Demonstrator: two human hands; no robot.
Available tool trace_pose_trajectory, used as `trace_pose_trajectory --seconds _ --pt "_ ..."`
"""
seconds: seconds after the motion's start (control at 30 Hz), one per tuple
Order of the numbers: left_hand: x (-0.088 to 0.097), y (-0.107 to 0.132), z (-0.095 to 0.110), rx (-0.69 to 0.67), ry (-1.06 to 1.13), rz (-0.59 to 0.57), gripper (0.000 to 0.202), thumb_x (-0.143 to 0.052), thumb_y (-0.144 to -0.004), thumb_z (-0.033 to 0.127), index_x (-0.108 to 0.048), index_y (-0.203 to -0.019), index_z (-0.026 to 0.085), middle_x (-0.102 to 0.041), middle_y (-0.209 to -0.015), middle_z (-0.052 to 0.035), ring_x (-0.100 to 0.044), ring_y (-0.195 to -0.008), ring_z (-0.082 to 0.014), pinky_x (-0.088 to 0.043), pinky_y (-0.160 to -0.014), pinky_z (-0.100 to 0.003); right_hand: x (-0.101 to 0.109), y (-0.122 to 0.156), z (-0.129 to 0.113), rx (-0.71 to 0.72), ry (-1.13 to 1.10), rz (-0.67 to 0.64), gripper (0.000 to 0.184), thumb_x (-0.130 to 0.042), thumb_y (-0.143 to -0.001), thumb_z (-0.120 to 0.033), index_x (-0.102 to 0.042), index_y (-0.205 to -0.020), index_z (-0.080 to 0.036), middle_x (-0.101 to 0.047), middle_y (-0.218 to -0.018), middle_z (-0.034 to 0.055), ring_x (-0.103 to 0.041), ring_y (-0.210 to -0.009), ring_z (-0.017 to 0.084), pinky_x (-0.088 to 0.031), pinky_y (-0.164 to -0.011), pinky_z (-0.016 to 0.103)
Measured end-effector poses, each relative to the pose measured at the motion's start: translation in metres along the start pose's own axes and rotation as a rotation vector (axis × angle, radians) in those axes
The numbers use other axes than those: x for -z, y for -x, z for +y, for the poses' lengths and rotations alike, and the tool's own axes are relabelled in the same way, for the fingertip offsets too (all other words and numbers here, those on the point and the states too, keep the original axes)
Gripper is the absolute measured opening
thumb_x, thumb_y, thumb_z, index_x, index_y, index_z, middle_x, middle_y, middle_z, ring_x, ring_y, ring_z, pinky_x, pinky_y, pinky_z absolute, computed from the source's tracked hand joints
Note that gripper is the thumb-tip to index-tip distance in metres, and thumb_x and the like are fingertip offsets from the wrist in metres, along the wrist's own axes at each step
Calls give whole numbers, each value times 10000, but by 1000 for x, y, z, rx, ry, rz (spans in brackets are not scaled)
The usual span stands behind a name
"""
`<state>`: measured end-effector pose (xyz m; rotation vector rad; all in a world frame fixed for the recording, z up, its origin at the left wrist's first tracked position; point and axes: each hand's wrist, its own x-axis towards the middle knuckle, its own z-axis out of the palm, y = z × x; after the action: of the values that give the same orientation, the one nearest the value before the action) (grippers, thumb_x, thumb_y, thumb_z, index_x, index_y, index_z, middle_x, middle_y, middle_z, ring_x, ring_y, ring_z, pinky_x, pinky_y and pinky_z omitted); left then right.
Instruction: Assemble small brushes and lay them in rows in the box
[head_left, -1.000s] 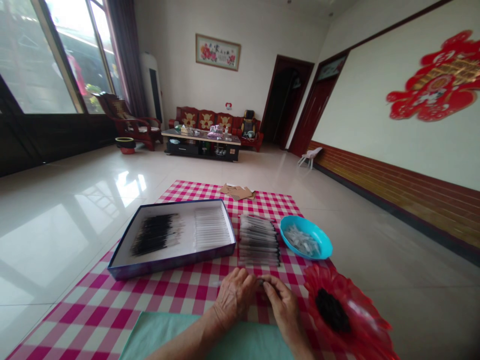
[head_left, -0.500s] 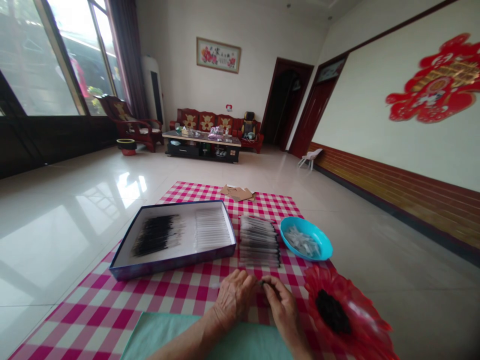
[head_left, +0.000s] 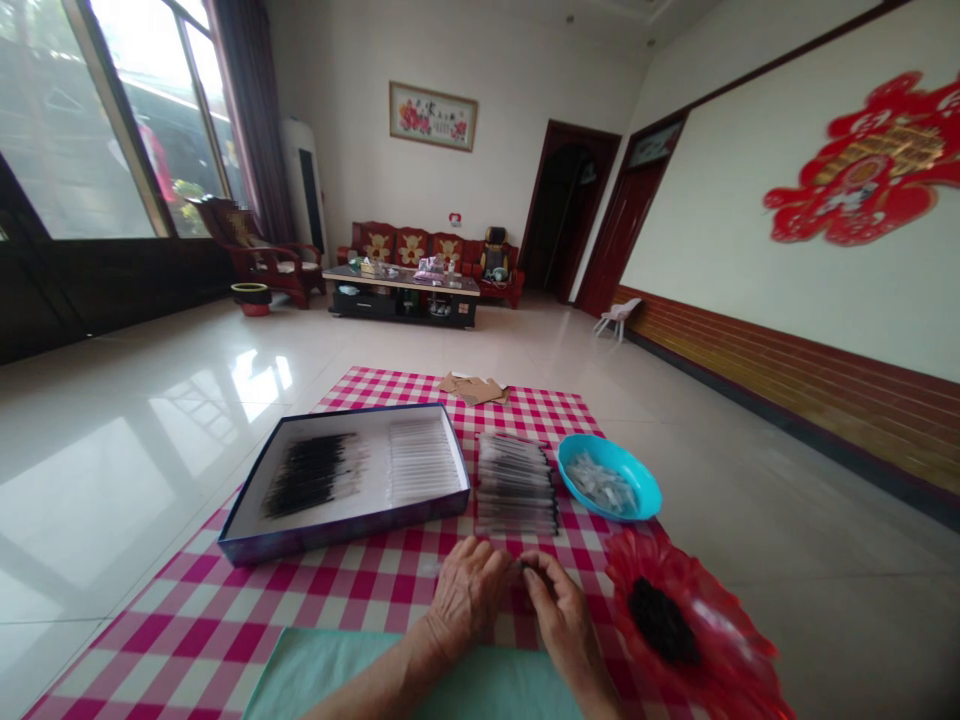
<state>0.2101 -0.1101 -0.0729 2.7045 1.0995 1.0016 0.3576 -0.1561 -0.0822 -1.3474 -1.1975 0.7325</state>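
Holding a small dark piece (head_left: 522,566) at the fingertips | left hand (head_left: 469,600) and right hand (head_left: 562,612) closed on it, above checked cloth (head_left: 172,600) | open box (head_left: 345,536), blue bowl (head_left: 646,482), red flower-shaped dish (head_left: 724,612) kept within reach on floor (head_left: 112,480)

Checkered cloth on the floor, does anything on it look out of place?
The loose brown cardboard scraps stand out: they lie in an untidy heap at the far edge of the checked cloth, unlike the neat rows in the open box and the orderly stack of slim packets beside it.
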Motion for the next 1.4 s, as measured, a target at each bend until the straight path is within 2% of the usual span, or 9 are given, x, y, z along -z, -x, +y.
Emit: trace_pose_trajectory --seconds 0.13,0.3,0.47,0.6,0.8,0.97,1.1,1.27,1.4 --pt "0 1 0 -11 12 19 191 -407 -908 188 -528 -762 207 -537 -674 -11 -476 -642 -163 -352 -634 -297 -2 -1 -5 -13 -78 12 363 -628 -754 -438 -625 -992 -164 -703 -936 100 -662 -872 258 -539 -746 326" --pt "-2 2 0 -10 10 48 209 -406 -912 201 -523 -740 208 -525 -658 -8 -475 -639 -159 -358 -644 -293 -1 -2 -6 -23 150 41 332 -549 -801 -474 -667 -836 -165 -706 -756 65 -652 -696 222 -527 -625 278" --pt "-1 1 0 1 7 19 207 -404 -920 228 -528 -756 208 -537 -674 -13 -478 -648 -165 -357 -644 -301 0 1 -3 27 56 3 291 -570 -805 -425 -648 -914 -167 -706 -879 81 -660 -836 235 -531 -743 302" --pt "-1 1 -1 -19 18 -4 208 -388 -920 202 -531 -769 207 -537 -677 -11 -476 -647 -161 -357 -650 -301 -2 -1 -3 2 -36 -1 384 -609 -775 -430 -611 -1049 -161 -693 -994 107 -655 -911 255 -538 -765 326" --pt "0 2 -1 -36 -4 0 232 -381 -923 195 -524 -741 205 -526 -669 -9 -471 -644 -153 -345 -648 -298 -3 0 -7 -13 178 55 331 -528 -813 -468 -665 -846 -168 -704 -780 71 -650 -737 229 -522 -663 291" --pt "1 1 -2 -44 3 -1 219 -391 -925 200 -541 -766 210 -540 -678 -7 -484 -652 -155 -345 -651 -301 -3 4 -11 5 60 48 289 -569 -789 -424 -640 -903 -169 -696 -856 72 -642 -801 223 -518 -717 290" --pt "1 1 -2 -70 9 4 251 -374 -933 198 -544 -750 213 -550 -674 -4 -499 -650 -152 -353 -656 -299 -3 4 -7 -13 28 51 271 -571 -792 -408 -629 -904 -169 -694 -843 71 -645 -786 221 -518 -715 299" --pt "-2 1 -3 -17 34 45 242 -360 -933 188 -534 -765 204 -545 -668 -5 -510 -654 -151 -380 -672 -295 0 3 1 -33 22 91 274 -566 -803 -407 -621 -917 -165 -693 -847 69 -644 -780 217 -521 -687 294" --pt "-4 2 -5 4 52 69 219 -355 -930 175 -522 -793 206 -554 -696 -5 -517 -660 -152 -398 -690 -302 -1 4 -4 -30 41 112 281 -565 -804 -411 -630 -911 -160 -690 -821 60 -638 -744 207 -523 -665 287"
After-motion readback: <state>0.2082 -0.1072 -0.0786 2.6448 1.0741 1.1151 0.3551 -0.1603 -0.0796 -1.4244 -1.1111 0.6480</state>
